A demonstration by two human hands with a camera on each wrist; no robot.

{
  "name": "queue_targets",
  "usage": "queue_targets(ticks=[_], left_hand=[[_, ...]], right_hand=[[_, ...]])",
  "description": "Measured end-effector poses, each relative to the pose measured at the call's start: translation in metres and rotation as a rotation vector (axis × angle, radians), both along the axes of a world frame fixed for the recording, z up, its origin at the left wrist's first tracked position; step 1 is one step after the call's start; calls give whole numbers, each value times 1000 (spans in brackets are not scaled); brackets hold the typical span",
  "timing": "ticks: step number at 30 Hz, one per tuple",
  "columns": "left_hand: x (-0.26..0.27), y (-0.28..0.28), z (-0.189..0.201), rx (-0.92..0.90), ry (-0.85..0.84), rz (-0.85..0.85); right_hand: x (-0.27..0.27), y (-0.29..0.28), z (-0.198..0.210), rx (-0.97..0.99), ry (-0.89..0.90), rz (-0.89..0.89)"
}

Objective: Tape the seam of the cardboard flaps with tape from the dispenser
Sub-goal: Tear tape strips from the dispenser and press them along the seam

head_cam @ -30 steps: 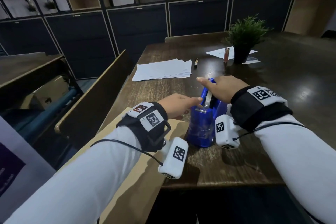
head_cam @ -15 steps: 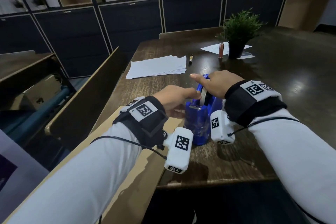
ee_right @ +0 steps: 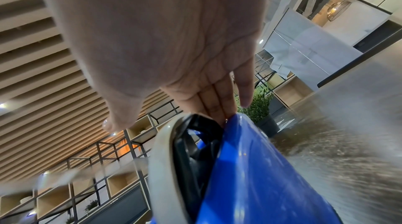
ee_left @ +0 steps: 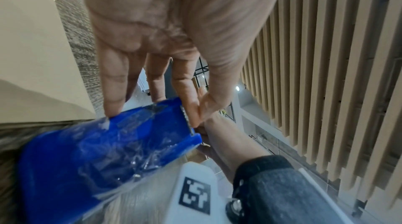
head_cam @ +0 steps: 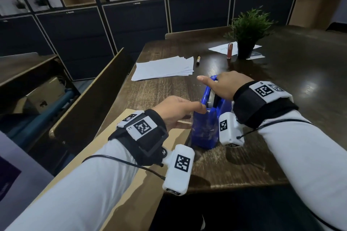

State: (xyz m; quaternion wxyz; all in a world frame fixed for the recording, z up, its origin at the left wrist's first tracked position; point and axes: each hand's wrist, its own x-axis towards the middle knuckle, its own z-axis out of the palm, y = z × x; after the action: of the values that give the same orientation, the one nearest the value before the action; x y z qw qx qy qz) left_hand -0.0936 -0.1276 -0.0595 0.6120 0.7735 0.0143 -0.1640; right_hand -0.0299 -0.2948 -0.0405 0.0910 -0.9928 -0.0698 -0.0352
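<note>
The blue tape dispenser (head_cam: 205, 118) stands on the table's near edge (head_cam: 234, 178), its long axis running away from the person. The right hand (head_cam: 223, 86) presses its far top with straight fingers; the left hand (head_cam: 176, 110) pinches at the serrated cutter (ee_left: 186, 118), nearer the cardboard (head_cam: 131, 184) lying just left.

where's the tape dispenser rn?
Head view: blue plastic tape dispenser stands near the wooden table's front edge, between both hands, right of the cardboard sheet.

I see the blue tape dispenser (head_cam: 205, 127) upright on the table's near edge, touching the flat cardboard (head_cam: 131, 155).
</note>
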Motion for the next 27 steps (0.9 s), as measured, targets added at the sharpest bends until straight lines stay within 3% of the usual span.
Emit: queue_targets(ticks=[13, 18, 21, 24, 27], left_hand=[[-9, -3, -12, 36, -132, -14], [-15, -1, -10, 207, -218, -129], [-19, 10, -4, 168, -212, -184], [-21, 32, 13, 153, -269, -119], [-20, 57, 24, 147, -365, -18]], right_hand=[[-1, 3, 0, -13, 21, -23], [-5, 5, 2, -12, 40, -44], [-8, 5, 6, 23, 68, -50], [-17, 5, 13, 103, 54, -25], [-34, 20, 25, 156, -47, 117]])
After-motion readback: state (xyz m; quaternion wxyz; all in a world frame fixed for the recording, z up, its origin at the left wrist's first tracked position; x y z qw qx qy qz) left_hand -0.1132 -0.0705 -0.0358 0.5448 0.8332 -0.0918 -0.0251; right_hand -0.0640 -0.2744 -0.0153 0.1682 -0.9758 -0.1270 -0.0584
